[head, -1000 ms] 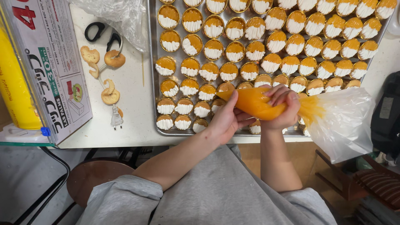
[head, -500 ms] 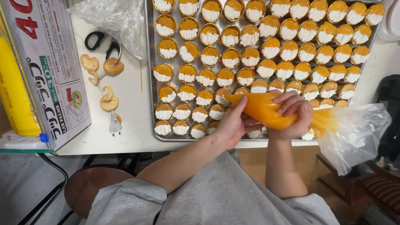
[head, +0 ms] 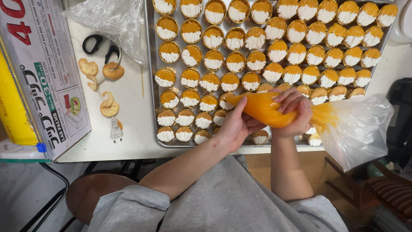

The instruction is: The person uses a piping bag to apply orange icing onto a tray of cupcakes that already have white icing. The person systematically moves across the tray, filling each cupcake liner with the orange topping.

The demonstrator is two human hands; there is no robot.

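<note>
1. Right hand (head: 292,112): closed around the thick rear part of the piping bag (head: 268,112), fingers curled over the top of it, where the orange filling ends and the bag narrows.
2. Left hand (head: 235,127): cupped under and beside the front of the bag, thumb lying along the tapered part near the tip; it grips the bag loosely from the near-left side.
3. Piping bag: clear plastic, filled with orange cream, lying almost level, tip pointing left over the near middle of the tray (head: 149,81). The loose plastic tail (head: 358,129) fans out to the right, past the tray's right near corner.
4. Tray: metal, on the white table (head: 133,107), packed with rows of small round tartlets (head: 213,59). Each visible tartlet shows orange cream on the far half and white cream on the near half.
5. The tartlets directly under the hands and bag are hidden; their filling cannot be told.
6. Left of the tray, on the table: black-handled scissors (head: 99,45), several broken pastry pieces (head: 109,107), and a crumpled clear plastic bag (head: 109,21) at the far edge, overlapping the tray's far left corner.
7. Far left: a long printed cardboard box (head: 40,73) with a yellow roll (head: 13,103) beside it.
8. Both forearms are bare, sleeves grey.
</note>
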